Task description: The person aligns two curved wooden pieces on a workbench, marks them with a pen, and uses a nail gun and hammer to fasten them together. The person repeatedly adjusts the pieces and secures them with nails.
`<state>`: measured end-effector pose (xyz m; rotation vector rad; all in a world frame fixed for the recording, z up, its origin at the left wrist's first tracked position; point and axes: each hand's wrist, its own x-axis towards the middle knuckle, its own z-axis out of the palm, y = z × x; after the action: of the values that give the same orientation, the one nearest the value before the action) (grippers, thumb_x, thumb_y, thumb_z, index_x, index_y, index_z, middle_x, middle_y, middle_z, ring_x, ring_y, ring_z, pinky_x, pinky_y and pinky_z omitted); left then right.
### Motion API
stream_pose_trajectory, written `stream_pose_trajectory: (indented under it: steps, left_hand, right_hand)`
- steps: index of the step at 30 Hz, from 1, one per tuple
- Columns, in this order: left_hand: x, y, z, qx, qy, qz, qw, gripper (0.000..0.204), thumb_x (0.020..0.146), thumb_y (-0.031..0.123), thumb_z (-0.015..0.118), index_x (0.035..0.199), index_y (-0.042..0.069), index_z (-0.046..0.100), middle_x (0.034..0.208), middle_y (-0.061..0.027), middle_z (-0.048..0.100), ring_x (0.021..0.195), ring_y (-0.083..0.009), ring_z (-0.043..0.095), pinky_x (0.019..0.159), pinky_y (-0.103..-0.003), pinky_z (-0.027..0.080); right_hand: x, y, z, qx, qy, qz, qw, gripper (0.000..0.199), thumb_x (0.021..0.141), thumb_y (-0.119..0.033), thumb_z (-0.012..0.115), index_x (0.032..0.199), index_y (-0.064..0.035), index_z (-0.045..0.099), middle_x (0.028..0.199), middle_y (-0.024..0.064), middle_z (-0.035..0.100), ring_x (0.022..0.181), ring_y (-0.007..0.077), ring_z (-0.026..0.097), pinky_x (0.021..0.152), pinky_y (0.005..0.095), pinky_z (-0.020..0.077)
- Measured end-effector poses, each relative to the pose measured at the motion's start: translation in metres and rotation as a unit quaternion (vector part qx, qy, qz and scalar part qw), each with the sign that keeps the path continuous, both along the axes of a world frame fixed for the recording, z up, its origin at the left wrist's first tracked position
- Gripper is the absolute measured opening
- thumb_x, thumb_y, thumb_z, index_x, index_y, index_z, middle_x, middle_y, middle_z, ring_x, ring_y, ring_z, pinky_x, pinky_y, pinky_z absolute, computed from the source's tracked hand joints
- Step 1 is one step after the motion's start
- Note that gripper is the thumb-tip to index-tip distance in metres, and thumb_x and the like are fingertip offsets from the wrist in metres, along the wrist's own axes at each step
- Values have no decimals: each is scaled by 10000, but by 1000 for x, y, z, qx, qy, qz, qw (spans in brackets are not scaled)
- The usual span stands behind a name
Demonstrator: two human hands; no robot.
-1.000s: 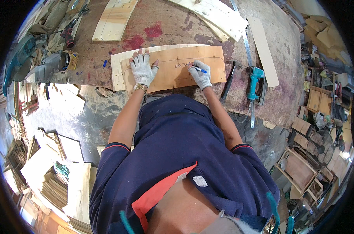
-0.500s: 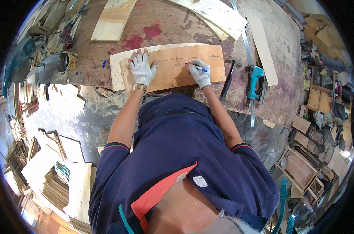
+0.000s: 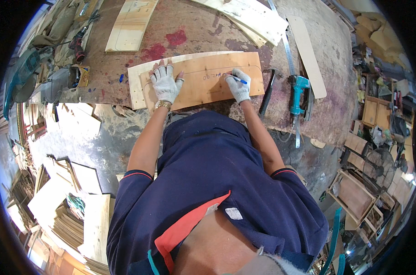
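In front of me on the workbench point(image 3: 102, 87) lies a brown plywood board point(image 3: 208, 91), with a curved pencil-like line and some handwriting on it. A paler board point(image 3: 136, 89) sticks out beneath its left and far edges. My left hand point(image 3: 165, 85), in a white fingerless glove, rests spread and flat on the left part of the brown board. Gloved the same way, my right hand point(image 3: 238, 86) grips a blue pen point(image 3: 239, 80) over the board's right part, beside the writing. The pen's tip is hidden by my fingers.
Right of the boards lie a hammer point(image 3: 268, 94), a teal air stapler point(image 3: 299, 95), a metal ruler point(image 3: 288, 50) and a long pale strip point(image 3: 307, 57). More cut boards point(image 3: 133, 25) lie at the far side. A blue cap point(image 3: 121, 78) and a circular saw point(image 3: 24, 78) are at left.
My right hand has moved slightly to the right with the pen, and more writing shows on the board. My left hand stays in place on the board.
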<state>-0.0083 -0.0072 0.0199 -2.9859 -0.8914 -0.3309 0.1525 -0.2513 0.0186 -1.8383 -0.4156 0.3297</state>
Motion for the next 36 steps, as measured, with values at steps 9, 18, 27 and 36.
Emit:
stream_pose_trajectory:
  steps: [9,18,27,36]
  left_hand:
    - [-2,0,-4,3,-4,7,1000,723,945,606,588,1478,120,537,1535,-174,488,1448,-410,393,1201,-608,255]
    - [-1,0,1,8,-6,2,1000,691,940,592,600,1431,107,560,1504,-170,512,1414,-406,419,1184,-602,277]
    - [-1,0,1,12,-5,1,1000,708,941,593,607,1452,108,538,1507,-170,511,1421,-401,419,1184,-592,283]
    - [-1,0,0,9,-12,4,1000,698,942,600,602,1435,107,563,1511,-174,507,1432,-405,406,1194,-596,270]
  right_hand:
    - [4,-4,-1,-46,-32,-15,998,70,817,-67,740,830,-7,707,712,77,685,676,120,647,648,276,521]
    - [-1,-3,5,-45,-68,-55,995,70,825,-66,737,844,-8,701,738,99,708,677,133,669,657,290,533]
    - [-1,-5,3,1,30,-43,999,47,819,-44,731,830,-11,700,707,32,675,685,82,624,634,263,503]
    - [6,-11,9,-77,11,-81,994,73,825,-85,725,821,-15,704,694,37,666,671,90,622,629,271,504]
